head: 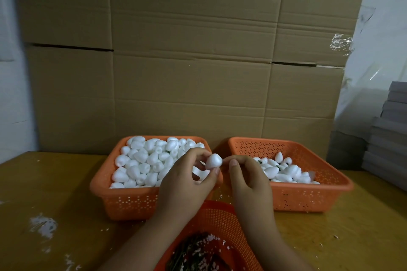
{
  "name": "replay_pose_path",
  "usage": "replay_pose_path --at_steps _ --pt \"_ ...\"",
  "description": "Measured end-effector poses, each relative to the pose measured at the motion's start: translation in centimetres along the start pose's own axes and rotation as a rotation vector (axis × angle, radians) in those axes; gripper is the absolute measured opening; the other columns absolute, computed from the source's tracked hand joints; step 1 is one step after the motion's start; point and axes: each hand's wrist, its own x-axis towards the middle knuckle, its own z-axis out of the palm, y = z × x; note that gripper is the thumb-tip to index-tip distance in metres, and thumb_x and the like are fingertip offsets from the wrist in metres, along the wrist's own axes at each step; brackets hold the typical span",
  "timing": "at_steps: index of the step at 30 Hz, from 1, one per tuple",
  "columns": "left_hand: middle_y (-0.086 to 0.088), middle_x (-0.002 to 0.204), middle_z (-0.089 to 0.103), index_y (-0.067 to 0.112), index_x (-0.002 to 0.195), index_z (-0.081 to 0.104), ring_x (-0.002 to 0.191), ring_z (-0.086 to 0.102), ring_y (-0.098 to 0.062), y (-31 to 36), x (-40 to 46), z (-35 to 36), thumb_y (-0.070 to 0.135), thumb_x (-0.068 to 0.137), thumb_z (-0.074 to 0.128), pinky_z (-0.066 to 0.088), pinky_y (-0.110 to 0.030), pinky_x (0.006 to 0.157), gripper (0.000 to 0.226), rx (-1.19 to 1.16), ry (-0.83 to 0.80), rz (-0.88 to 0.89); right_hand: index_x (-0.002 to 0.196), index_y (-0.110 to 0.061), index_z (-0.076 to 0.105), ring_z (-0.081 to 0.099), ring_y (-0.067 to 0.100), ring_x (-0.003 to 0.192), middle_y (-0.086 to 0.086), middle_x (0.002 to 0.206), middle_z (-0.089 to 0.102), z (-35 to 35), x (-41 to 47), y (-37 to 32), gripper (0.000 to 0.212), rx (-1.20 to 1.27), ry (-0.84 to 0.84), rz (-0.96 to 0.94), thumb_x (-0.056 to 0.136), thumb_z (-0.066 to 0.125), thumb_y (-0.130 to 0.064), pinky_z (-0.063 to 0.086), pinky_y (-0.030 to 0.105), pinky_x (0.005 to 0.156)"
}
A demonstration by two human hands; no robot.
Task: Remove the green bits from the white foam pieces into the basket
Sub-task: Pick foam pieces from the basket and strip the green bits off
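Head view: left hand (187, 180) pinches white foam piece (213, 161) between thumb and fingers, above gap between two orange baskets. Right hand (247, 177), fingers curled, pinches at piece's end; green bit not discernible. Round basket (222, 215) with green bits sits nearest, on worktop (55, 193).

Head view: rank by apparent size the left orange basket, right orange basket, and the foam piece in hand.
1-2. left orange basket and right orange basket: look alike, not ranked.
3. foam piece, gripped by the left hand: clearly smallest.
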Motion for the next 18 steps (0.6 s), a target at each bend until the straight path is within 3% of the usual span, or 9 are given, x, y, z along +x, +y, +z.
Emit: replay_pose_path --at_steps 3,7,10,13,16,18 --pt "0.029 0.099 0.062 0.047 0.097 0.054 0.090 0.061 0.004 0.0 -0.1 0.1 0.053 0.080 0.061 0.049 -0.012 0.066 0.020 0.036 0.000 0.040 0.084 -0.030 0.066 0.062 0.005 0.070 -0.011 0.082 0.069 -0.1 -0.3 -0.1 0.024 -0.015 -0.007 -0.047 0.097 0.052 -0.016 0.049 0.021 0.060" --pt "0.024 0.098 0.060 0.042 0.100 0.055 0.090 0.059 0.001 -0.2 -0.1 0.0 0.052 0.082 0.059 0.053 -0.026 0.070 0.021 0.067 -0.036 0.063 0.087 -0.033 0.065 0.064 0.000 0.083 -0.018 0.087 0.069 0.1 -0.5 -0.5 0.020 -0.050 -0.024 -0.120 0.097 0.052 -0.022 0.047 0.011 0.066" --pt "0.025 0.100 0.056 0.045 0.102 0.054 0.088 0.057 0.002 -0.2 0.1 0.0 0.051 0.084 0.062 0.052 -0.026 0.068 0.021 0.111 -0.038 0.072 0.087 -0.036 0.065 0.064 0.003 0.091 -0.018 0.091 0.069 0.2 -0.7 -0.7 0.017 -0.066 -0.041 -0.142 0.093 0.050 -0.032 0.047 0.012 0.071" --pt "0.031 0.095 0.058 0.047 0.099 0.055 0.080 0.059 0.005 -0.1 0.1 0.1 0.048 0.086 0.065 0.047 -0.016 0.062 0.017 0.097 -0.028 0.032 0.087 -0.034 0.065 0.064 0.004 0.085 -0.017 0.088 0.067 0.1 -0.6 -0.2 0.017 -0.079 -0.012 -0.115 0.096 0.050 -0.031 0.048 0.017 0.066" --pt "0.030 0.094 0.063 0.045 0.098 0.055 0.079 0.063 0.004 -0.2 0.0 0.2 0.041 0.085 0.067 0.051 -0.021 0.064 0.018 0.051 -0.036 0.016 0.086 -0.031 0.064 0.061 0.005 0.072 -0.016 0.083 0.066 -0.1 -0.2 0.4 0.019 -0.083 0.021 -0.030 0.096 0.051 -0.024 0.049 0.028 0.063" --pt "0.029 0.098 0.064 0.045 0.099 0.055 0.082 0.064 0.004 -0.2 -0.1 0.1 0.038 0.085 0.068 0.053 -0.023 0.067 0.020 0.010 -0.049 0.008 0.084 -0.030 0.065 0.061 0.004 0.069 -0.016 0.081 0.067 -0.1 0.0 0.7 0.020 -0.086 0.010 0.016 0.096 0.051 -0.021 0.049 0.029 0.062"
